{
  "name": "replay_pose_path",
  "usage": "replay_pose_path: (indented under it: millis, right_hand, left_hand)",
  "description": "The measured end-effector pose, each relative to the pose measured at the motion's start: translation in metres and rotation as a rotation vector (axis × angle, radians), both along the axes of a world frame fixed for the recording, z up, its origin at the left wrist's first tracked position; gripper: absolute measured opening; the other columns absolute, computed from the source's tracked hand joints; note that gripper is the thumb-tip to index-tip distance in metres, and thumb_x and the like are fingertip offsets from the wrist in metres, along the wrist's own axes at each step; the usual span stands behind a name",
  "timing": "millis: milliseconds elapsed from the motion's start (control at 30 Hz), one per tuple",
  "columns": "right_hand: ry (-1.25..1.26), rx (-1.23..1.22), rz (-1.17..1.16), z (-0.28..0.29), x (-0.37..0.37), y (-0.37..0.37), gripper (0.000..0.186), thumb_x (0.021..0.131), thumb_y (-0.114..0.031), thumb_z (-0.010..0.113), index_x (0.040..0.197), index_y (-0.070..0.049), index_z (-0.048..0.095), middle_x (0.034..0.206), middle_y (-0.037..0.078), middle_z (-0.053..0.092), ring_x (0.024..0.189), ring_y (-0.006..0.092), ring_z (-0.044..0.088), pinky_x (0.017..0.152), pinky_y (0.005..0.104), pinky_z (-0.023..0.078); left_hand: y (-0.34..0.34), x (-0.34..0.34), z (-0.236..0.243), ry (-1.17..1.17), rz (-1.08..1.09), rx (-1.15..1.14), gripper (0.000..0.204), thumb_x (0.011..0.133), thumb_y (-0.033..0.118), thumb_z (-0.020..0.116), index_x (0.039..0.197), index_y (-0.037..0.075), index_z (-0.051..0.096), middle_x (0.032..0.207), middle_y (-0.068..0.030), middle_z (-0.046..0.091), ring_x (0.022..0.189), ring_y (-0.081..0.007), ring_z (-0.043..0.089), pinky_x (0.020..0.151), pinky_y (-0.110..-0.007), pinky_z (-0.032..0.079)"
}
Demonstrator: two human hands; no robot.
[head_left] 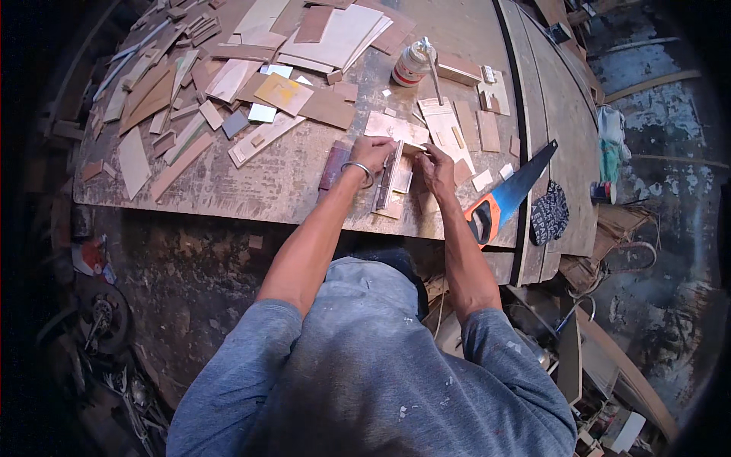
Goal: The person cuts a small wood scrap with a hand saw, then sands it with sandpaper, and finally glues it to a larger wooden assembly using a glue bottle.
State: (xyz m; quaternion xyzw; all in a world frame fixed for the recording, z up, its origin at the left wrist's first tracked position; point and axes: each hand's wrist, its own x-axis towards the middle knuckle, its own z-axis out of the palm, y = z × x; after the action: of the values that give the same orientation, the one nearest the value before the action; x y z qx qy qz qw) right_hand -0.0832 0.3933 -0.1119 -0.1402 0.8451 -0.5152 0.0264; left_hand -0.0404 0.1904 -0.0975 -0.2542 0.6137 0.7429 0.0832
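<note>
Near the front of the workbench, a small wooden assembly [390, 177] of thin strips stands between my hands, with one long strip running toward me and a short piece across its far end. My left hand [372, 154], a metal bangle at its wrist, pinches the far left corner. At the far right end, the fingertips of my right hand [436, 168] close on the short crosspiece. Under the assembly lies a flat board [391, 206], and a pale board [385, 126] is just beyond. A dark reddish block [333, 165] rests beside my left wrist.
Wood offcuts [266, 137] crowd the bench's left and far side. A glue jar [412, 63] with a stick against it stands beyond my hands. To the right lie a handsaw [515, 192] with an orange handle and a dark printed cloth [550, 213]. The bench's front edge [251, 221] is close to me.
</note>
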Motion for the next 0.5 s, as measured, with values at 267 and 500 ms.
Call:
replay_pose_path:
  millis: [267,500]
  right_hand:
    - [-0.023,-0.028,-0.001,0.004,0.002,-0.001,0.026,0.089,-0.011,0.069,0.112,0.000,0.069,0.092,0.014,0.074,0.082,0.0209,0.071,0.073,0.0326,0.055]
    - [0.007,0.018,0.018,0.011,0.002,-0.003,0.027,0.090,-0.014,0.068,0.112,0.001,0.069,0.094,0.017,0.074,0.081,0.0243,0.071,0.074,0.0335,0.055]
  left_hand:
    - [0.012,-0.004,-0.006,0.043,-0.029,-0.027,0.033,0.080,0.023,0.080,0.105,0.001,0.075,0.089,-0.0043,0.073,0.074,-0.0095,0.063,0.068,-0.025,0.052]
    - [0.003,-0.006,-0.001,-0.064,-0.135,-0.081,0.033,0.085,0.029,0.078,0.114,0.012,0.072,0.103,-0.0016,0.067,0.089,-0.0149,0.063,0.071,-0.036,0.054]
